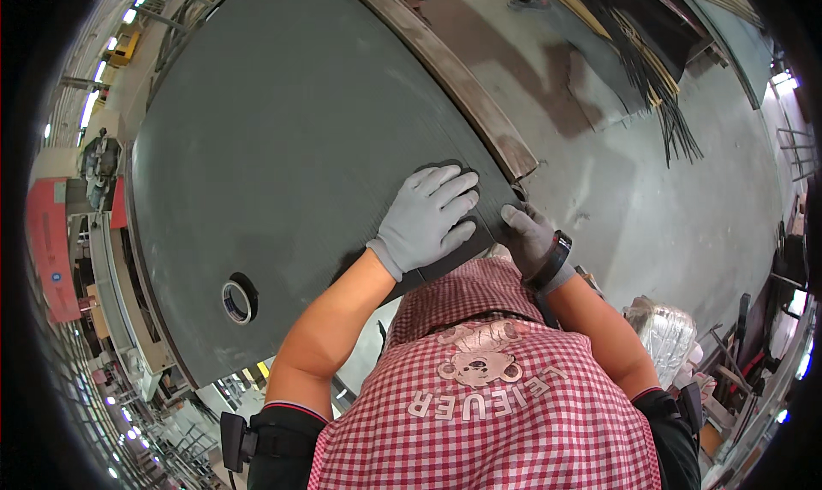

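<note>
A large dark grey-green board [282, 147] stretches out before me, with a darker strip [445, 265] along its near edge. My left hand [428, 216], in a grey glove, lies flat on the board near its right corner, fingers a little apart. At that corner my right hand [533, 240], gloved too, is closed on the board's edge with the thumb uppermost; its other fingers are partly hidden. Around the right wrist sits a black ring [555, 259] like a roll of tape. A roll of black tape [236, 302] rests on the board to the left.
A worn brown beam [462, 87] runs along the board's right side. Beyond it, long dark and tan strips [642, 53] hang over the grey floor [693, 199]. A silvery wrapped bundle [661, 331] stands at the right. Red machinery [51, 242] is at far left; another person's feet [528, 2] show at the top.
</note>
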`<action>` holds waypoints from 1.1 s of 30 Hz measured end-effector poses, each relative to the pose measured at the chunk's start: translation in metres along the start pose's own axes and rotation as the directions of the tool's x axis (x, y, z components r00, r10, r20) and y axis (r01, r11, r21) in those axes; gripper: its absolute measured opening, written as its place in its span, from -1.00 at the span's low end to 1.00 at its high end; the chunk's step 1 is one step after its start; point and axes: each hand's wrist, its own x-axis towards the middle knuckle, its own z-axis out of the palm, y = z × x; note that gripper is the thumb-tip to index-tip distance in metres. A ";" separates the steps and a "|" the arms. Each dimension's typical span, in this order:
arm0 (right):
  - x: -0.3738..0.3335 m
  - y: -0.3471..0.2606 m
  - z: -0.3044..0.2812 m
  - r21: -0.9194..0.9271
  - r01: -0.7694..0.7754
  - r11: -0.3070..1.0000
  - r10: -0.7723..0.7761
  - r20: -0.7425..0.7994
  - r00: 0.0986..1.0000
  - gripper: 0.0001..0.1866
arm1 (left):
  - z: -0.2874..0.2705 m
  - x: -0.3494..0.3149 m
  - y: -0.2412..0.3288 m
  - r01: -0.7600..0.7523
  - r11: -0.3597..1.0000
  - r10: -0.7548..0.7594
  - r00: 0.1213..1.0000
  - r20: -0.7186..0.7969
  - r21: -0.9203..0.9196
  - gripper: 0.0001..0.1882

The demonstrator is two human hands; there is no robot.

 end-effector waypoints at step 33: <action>0.002 0.009 -0.005 0.070 -0.007 0.998 0.005 0.019 1.000 -0.55 | 0.001 -0.003 0.000 0.032 0.999 -0.032 0.999 0.043 0.004 -0.61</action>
